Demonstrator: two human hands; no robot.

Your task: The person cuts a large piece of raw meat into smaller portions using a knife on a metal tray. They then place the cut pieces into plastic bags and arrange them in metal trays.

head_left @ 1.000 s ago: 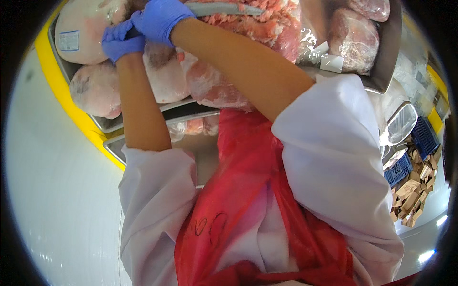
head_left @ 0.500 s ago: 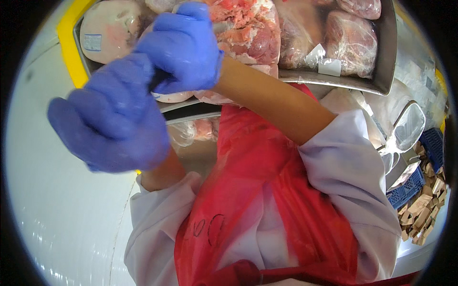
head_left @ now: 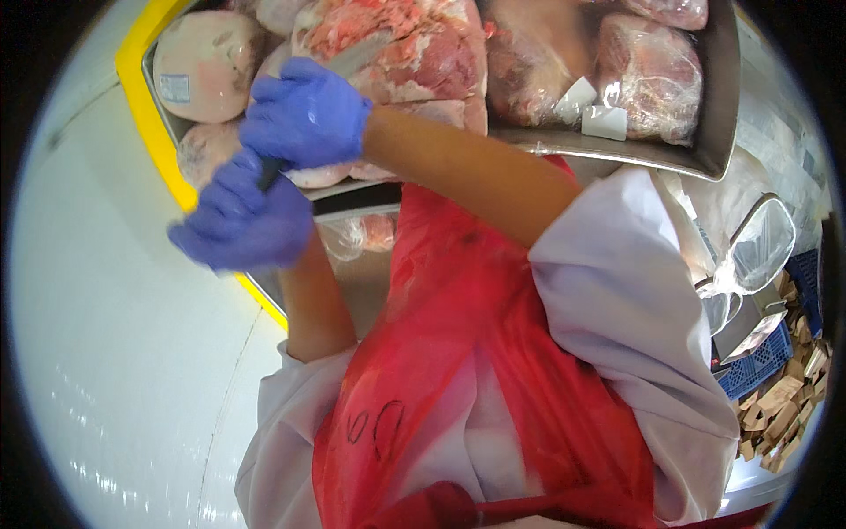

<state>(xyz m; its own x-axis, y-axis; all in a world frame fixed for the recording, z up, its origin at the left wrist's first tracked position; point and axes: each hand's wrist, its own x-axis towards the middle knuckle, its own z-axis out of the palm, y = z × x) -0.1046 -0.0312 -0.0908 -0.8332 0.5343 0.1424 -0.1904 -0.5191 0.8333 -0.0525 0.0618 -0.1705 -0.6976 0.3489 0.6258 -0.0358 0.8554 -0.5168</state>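
Observation:
My right hand (head_left: 304, 115), in a blue glove, is wrapped round the handle of a knife (head_left: 359, 55). The metal blade points up and right, over or into a large raw piece of meat (head_left: 449, 66) with pale fat and ragged red flesh; whether the tip is sunk in cannot be told. Below the fist, the dark handle end shows against my left hand (head_left: 242, 216), also blue-gloved. That hand is closed at the handle's lower end, pressed up to the right hand and partly blurred. The meat lies in a metal tray (head_left: 718, 106).
A labelled pale wrapped piece of meat (head_left: 207, 66) lies at the tray's left, plastic-wrapped red meat (head_left: 652, 79) at its right. A yellow edge (head_left: 145, 106) borders the left side. Beyond, at lower right, are a blue crate (head_left: 760, 361) and brown cardboard pieces (head_left: 780, 401).
Both hands have moved lower, the left also to the right. The knife blade, mostly hidden before, now shows over the meat, and the handle end shows between the hands.

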